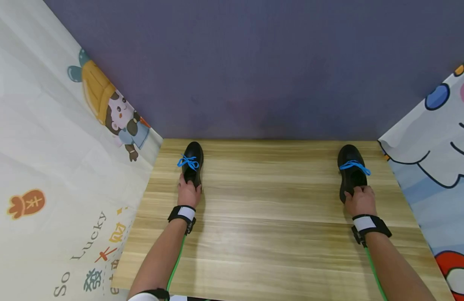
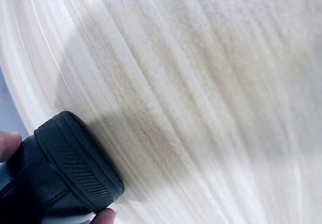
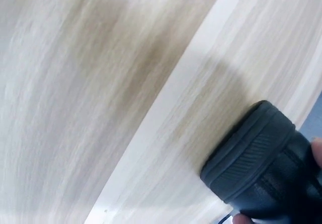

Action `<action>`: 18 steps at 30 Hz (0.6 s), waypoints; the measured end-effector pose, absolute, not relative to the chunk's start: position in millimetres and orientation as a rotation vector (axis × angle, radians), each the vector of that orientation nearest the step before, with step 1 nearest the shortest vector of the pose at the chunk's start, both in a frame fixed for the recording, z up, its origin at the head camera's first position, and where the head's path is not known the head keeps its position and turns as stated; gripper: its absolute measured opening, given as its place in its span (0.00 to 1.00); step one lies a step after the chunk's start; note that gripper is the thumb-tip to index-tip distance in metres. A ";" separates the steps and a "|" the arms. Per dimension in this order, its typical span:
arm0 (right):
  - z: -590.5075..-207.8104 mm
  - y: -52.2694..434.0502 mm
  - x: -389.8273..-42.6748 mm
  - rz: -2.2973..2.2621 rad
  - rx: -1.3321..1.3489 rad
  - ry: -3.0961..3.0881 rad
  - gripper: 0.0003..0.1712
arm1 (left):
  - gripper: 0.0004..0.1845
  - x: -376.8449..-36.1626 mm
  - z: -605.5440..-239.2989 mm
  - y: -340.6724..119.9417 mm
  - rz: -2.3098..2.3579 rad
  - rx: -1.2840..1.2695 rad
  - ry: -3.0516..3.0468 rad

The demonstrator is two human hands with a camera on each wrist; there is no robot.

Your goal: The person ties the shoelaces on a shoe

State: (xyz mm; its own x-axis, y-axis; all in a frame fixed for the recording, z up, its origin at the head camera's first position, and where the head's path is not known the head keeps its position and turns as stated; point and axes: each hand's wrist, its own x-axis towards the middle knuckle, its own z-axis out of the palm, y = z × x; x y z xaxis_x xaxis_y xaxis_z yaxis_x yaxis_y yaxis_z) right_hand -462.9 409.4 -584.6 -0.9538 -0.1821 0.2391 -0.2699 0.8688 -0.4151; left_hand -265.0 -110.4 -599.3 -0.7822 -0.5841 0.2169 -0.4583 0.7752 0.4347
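Note:
Two black shoes with blue laces stand on the wooden table [image 1: 269, 209], toes toward the far wall. My left hand [image 1: 188, 193] grips the heel of the left shoe [image 1: 193, 162] near the table's far left. My right hand [image 1: 360, 200] grips the heel of the right shoe [image 1: 351, 171] at the far right. In the left wrist view the left shoe's ribbed sole [image 2: 75, 163] shows between a fingertip [image 2: 7, 144] and thumb. The right wrist view shows the right shoe's sole [image 3: 256, 158] over the wood, a fingertip [image 3: 317, 151] at the edge.
A purple wall [image 1: 254, 62] closes off the table's far edge. Cartoon-printed cloth [image 1: 47, 167] hangs along the left side, and another printed cloth [image 1: 439, 167] along the right. Bare wood lies between the two shoes. Black wrist straps with green cables sit on both forearms.

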 end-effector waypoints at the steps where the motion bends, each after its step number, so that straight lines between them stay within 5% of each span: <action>1: -583.8 409.9 -462.0 0.666 0.361 -2.864 0.19 | 0.21 -263.7 -599.4 -110.9 -0.527 0.804 -2.633; 10: -585.9 412.6 -452.5 0.689 0.448 -2.800 0.20 | 0.28 -250.3 -601.7 -106.3 -0.525 0.783 -2.605; 18: -578.5 401.2 -449.8 0.717 0.510 -2.603 0.31 | 0.37 -242.7 -591.4 -96.9 -0.547 0.643 -2.528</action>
